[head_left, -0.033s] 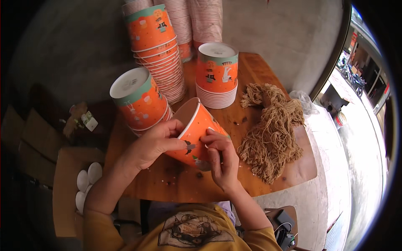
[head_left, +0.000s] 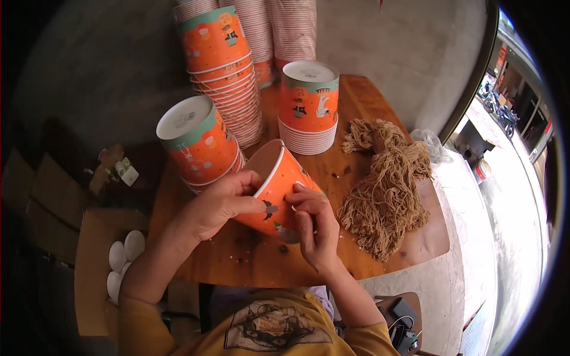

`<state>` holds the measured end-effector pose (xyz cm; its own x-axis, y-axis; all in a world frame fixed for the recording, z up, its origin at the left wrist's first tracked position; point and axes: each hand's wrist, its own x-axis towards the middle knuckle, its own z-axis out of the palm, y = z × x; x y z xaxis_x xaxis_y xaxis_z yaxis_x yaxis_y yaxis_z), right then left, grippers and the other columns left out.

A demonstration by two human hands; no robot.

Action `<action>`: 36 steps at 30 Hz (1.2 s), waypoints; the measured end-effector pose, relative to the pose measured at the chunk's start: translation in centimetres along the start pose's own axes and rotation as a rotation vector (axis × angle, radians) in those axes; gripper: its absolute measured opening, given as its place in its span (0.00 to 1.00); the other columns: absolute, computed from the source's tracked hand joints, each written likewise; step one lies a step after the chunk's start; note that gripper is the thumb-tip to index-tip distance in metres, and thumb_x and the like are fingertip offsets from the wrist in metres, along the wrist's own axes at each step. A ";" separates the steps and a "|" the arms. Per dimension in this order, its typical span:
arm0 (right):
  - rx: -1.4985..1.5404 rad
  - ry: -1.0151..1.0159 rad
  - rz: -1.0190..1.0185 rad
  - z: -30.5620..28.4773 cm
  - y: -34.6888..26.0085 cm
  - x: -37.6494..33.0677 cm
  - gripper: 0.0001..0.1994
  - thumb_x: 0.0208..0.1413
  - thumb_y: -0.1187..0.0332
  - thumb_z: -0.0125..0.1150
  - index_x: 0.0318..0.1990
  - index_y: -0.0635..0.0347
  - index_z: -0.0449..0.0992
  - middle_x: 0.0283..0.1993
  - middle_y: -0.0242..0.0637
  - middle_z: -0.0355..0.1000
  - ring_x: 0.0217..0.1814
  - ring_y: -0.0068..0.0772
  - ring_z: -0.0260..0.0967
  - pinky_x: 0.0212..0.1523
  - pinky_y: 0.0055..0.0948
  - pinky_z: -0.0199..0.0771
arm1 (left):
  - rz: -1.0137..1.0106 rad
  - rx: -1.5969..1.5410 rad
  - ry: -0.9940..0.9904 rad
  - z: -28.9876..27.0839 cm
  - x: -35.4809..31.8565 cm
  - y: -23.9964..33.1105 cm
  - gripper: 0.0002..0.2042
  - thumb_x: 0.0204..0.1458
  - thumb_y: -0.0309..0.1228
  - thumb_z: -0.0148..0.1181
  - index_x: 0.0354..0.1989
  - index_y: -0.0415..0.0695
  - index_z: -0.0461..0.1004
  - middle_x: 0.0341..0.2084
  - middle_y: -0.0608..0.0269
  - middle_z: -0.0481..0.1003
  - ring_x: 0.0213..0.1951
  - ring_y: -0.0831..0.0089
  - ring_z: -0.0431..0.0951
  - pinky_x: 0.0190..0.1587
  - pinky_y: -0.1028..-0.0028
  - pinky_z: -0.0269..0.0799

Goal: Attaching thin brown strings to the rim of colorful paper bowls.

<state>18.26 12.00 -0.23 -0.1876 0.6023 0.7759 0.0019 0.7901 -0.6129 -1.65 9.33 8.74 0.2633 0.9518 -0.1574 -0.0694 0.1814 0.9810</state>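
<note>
An orange paper bucket (head_left: 270, 196) with printed figures is tilted in front of me, its white-rimmed mouth facing up and left. My left hand (head_left: 228, 199) grips it at the rim, thumb outside and fingers reaching over the edge. Against the bucket's right side, my right hand (head_left: 314, 222) has its fingers bent and pinched close to the wall; whether something small lies between them is hidden. Just beyond my left hand stands an upside-down stack of the same buckets (head_left: 193, 145). A brown bundle of twine cords (head_left: 389, 190) lies to the right of my right hand.
Another short inverted bucket stack (head_left: 309, 107) stands farther back on the wooden table (head_left: 237, 270). Tall bucket stacks (head_left: 222, 65) rise behind, near the wall. A cardboard box (head_left: 92, 267) with white round pieces sits low left. A clear plastic bag (head_left: 433, 145) lies past the twine.
</note>
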 end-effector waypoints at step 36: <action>-0.024 0.001 0.472 -1.7 -4.0 1.0 0.06 0.54 0.73 0.60 0.28 0.64 0.72 0.23 0.36 0.70 0.23 0.24 0.69 0.26 0.24 0.69 | 0.087 0.128 -0.179 3.2 0.6 -1.0 0.17 0.55 0.20 0.53 0.53 0.39 0.64 0.44 0.65 0.71 0.47 0.79 0.72 0.51 0.75 0.70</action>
<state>19.71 9.65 3.21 -0.1594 0.8965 0.4133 0.1096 0.4321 -0.8951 1.62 8.95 8.02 0.4291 0.9012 -0.0602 0.0201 0.0571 0.9982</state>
